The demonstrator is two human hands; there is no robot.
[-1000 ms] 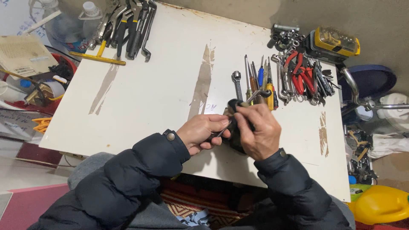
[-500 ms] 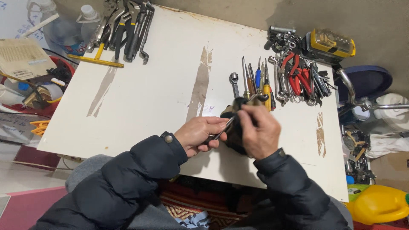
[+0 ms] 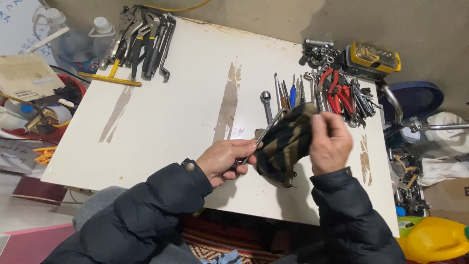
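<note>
"While I hold this wrench [image 3: 264,133] by its lower end, pinched tight in my left hand [image 3: 225,159], my right hand [image 3: 330,142] grips the dark cloth [image 3: 284,142] bunched around its shaft, above the white table [image 3: 171,122]."

"How far along?"

"I'd judge midway: the upper end shows bare and shiny, the middle is hidden."

"Which way does it point?"

"Its long axis runs diagonally, up and away to my right, toward the row of tools [image 3: 288,93]."

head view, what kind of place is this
Most likely a home workshop or garage: a white table with rows of wrenches and red-handled pliers, and clutter on the bare floor around it.
</note>
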